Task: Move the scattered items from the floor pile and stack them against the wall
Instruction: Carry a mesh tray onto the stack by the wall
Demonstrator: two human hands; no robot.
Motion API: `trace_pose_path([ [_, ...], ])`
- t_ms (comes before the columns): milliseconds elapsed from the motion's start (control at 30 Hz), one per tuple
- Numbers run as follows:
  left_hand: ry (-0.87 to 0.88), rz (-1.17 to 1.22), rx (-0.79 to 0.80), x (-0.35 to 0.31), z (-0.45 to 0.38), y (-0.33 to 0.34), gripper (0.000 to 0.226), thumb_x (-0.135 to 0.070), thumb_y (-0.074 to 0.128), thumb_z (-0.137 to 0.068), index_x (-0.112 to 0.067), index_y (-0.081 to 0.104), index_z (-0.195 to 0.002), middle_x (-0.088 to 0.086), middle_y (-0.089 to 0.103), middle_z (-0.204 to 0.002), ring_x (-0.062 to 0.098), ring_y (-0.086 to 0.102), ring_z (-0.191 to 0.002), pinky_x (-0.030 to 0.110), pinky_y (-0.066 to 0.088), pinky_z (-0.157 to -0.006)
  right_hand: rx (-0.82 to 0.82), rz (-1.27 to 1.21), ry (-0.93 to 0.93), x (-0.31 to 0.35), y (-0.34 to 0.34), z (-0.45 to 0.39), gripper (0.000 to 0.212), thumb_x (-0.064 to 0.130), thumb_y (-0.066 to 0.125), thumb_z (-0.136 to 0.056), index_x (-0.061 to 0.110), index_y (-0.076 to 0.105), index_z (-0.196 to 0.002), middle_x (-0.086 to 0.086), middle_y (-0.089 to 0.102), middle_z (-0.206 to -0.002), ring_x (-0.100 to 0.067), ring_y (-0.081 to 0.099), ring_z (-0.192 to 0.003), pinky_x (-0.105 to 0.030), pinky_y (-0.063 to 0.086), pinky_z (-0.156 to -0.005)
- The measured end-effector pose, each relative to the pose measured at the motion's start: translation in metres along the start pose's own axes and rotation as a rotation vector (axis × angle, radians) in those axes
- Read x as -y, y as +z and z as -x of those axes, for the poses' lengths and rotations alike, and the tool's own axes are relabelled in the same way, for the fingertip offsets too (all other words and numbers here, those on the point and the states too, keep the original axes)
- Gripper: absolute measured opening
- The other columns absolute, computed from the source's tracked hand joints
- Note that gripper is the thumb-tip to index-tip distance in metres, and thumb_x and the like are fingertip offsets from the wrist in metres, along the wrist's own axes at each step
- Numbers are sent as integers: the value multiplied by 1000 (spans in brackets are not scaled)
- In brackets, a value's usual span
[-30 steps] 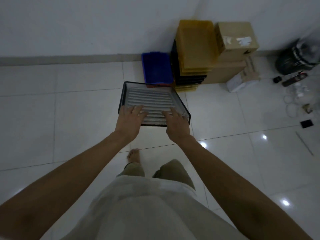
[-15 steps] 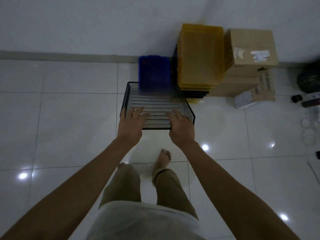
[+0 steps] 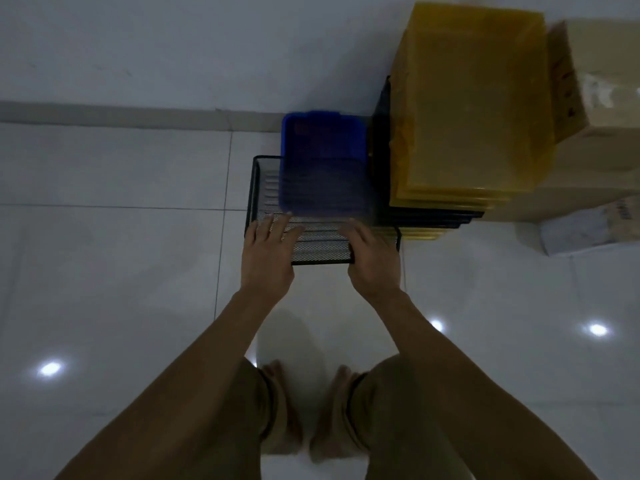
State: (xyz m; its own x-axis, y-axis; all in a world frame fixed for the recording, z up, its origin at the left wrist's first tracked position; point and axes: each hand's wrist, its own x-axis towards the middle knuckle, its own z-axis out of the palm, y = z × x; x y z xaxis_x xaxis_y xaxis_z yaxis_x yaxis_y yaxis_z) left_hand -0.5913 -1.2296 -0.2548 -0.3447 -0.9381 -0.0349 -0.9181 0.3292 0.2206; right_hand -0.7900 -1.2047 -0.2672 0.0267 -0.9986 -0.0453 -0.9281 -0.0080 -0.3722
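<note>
Both hands, left hand [image 3: 266,252] and right hand [image 3: 374,258], are grasping the mesh tray [image 3: 320,237]; it is risking catching the blue bin [image 3: 323,150] and tipping.

There is only one camera. It sits on the person's head and looks forward and steeply down. Both arms reach up from the bottom of the frame. The floor [image 3: 114,271] fills most of the picture, and the wall [image 3: 173,46] runs across the top. The yellow trays [image 3: 474,109] at the upper right look big and close.
</note>
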Motion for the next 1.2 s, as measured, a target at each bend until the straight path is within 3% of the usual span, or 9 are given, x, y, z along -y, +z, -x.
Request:
trace_pose_path([
  [100,15,23,-65,19,-24,64,68,5,73,-58,-20,64,-121,9,54,-137,35,48,-126,51,26,-112,-38,41,-24,-31,61,-24,60,-5,63,-65,16,63,-121,-3,57,-136,-24,60,-112,-38,50,-86],
  [267,14,25,-136,42,-43,160,66,5,68,-60,-20,64,-120,5,56,-135,31,51,-122,43,21,-110,-146,47,-90,-66,144,-47,60,-7,67,-59,17,67,-114,-3,65,-126,-27,61,-116,-41,49,-90],
  [367,-21,18,-180,52,-63,198,67,5,68,-60,-21,61,-122,5,56,-135,32,51,-122,46,25,-108,-182,94,-158,-84,173,-74,57,-5,66,-62,18,65,-115,-2,65,-125,-27,59,-118,-39,45,-92],
  [467,30,-29,-184,58,-92,216,61,0,68,-67,-21,60,-123,6,52,-139,33,46,-128,47,22,-111,-216,60,-93,-98,193,-89,59,-6,63,-65,16,62,-119,-4,62,-124,-28,58,-116,-40,44,-93],
  [600,25,-96,-104,68,-109,224,63,-8,68,-74,-23,52,-132,8,44,-146,33,37,-135,44,0,-116,-118,18,-41,-103,217,-96,59,-5,60,-74,16,55,-129,-9,54,-125,-30,54,-111,-43,44,-92],
  [733,24,-60,14,68,-110,229,68,-13,67,-78,-25,44,-140,6,36,-151,30,28,-140,40,-4,-114,48,32,-23,-116,218,-97,62,8,69,-81,21,47,-138,-12,49,-127,-32,52,-112,-43,46,-88],
  [1000,39,88,243,96,-112,250,89,-19,77,-71,-32,32,-147,2,22,-158,25,22,-144,45,5,-116,251,186,26,-103,219,-100,81,22,72,-80,27,28,-148,-12,31,-143,-32,33,-132,-47,35,-104],
  [1100,71,182,161,100,-116,252,83,-16,83,-66,-25,46,-141,7,34,-152,27,32,-139,45,14,-116,255,196,63,-101,218,-105,80,22,71,-81,28,27,-148,-11,30,-145,-32,31,-135,-47,36,-105],
  [1200,100,321,52,100,-122,253,68,-9,88,-58,-15,64,-122,15,57,-129,32,55,-117,45,39,-104,224,220,119,-103,215,-111,73,27,68,-86,27,28,-148,-12,30,-146,-33,34,-133,-43,39,-102],
])
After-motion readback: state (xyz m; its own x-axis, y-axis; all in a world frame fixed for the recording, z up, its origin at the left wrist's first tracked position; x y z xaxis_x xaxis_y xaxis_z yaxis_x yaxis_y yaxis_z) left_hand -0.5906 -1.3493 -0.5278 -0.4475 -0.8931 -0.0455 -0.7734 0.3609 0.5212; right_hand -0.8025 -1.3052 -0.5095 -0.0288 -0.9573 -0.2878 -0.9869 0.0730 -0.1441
